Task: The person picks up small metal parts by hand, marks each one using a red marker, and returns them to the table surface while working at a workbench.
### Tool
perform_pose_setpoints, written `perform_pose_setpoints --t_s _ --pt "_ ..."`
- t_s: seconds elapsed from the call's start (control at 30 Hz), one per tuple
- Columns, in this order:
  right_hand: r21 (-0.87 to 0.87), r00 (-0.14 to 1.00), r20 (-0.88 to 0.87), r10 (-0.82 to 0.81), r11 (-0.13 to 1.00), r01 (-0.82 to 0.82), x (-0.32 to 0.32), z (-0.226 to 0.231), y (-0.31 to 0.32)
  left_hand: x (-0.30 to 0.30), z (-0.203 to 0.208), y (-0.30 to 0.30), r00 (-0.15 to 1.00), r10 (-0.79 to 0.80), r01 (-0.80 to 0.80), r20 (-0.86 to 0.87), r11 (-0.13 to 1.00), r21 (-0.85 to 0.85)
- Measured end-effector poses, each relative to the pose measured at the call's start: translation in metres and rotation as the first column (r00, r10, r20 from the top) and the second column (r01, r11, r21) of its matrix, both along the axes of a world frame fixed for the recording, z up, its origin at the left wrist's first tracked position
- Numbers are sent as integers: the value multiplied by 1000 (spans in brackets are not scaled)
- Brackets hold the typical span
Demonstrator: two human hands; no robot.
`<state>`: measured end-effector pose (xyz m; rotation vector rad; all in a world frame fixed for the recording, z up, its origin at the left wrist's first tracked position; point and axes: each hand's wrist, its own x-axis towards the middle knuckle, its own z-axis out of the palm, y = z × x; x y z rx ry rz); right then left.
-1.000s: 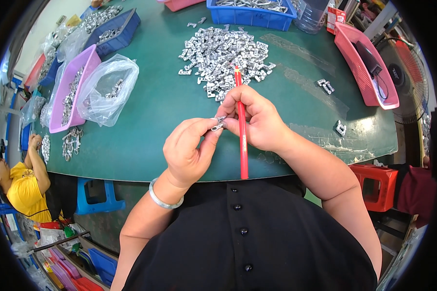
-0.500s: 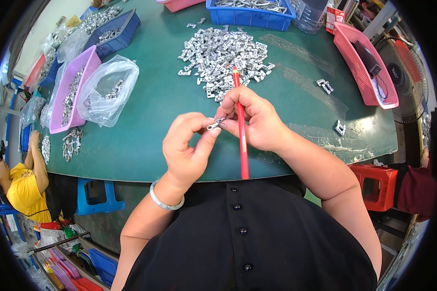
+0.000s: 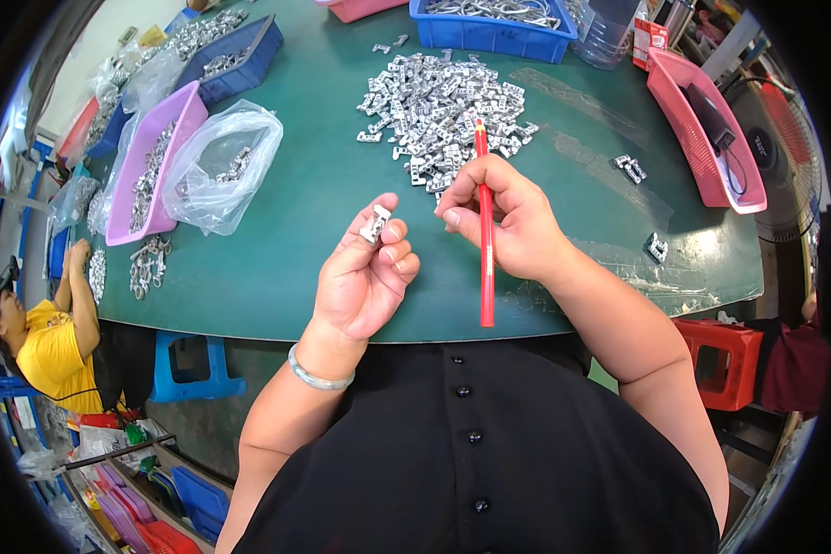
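Note:
My left hand (image 3: 365,277), palm turned up, holds a small silver metal part (image 3: 375,224) between thumb and fingers. A red pencil (image 3: 487,249) is gripped in my right hand (image 3: 508,217), its yellowish tip pointing away from me toward the pile. The thumb and forefinger of that hand come close together; whether a small part sits between them I cannot make out. The two hands are apart, above the near part of the green table (image 3: 314,175). Just beyond them lies a heap of small silver metal parts (image 3: 443,106).
Left stand a pink-purple basket (image 3: 194,111) of metal pieces, a clear plastic bag (image 3: 249,198) and a blue bin (image 3: 266,46). A blue crate (image 3: 489,35) is at the back. Right are a pink basket (image 3: 702,166) and a few loose parts (image 3: 630,168). A person in yellow (image 3: 60,355) sits at left.
My hands have moved apart. The left has turned palm up and now shows the small metal part; the right has shifted slightly rightward in the picture with the pencil.

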<state>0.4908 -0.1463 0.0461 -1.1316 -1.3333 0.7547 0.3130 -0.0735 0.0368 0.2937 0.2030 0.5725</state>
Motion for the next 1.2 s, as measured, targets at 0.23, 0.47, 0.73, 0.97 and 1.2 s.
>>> perform_pose_setpoints --t_s 0.23,0.47,0.73,0.97,1.2 --pt "32 997 -68 -36 999 38 -4 0 1 -2 -5 2 996 -63 67 59 996 -57" --pt "29 997 -75 -33 999 35 -4 1 1 -4 -7 2 993 -107 108 58 994 -26" --pt "22 996 -78 -33 999 34 -4 -1 0 -5 -8 4 991 -119 120 67 993 -13" --pt "19 997 -77 -26 999 28 -4 0 0 -6 -8 5 989 -128 129 73 992 -10" --pt "17 998 -55 -29 999 30 -3 -1 0 -7 -6 6 988 -146 144 57 989 38"
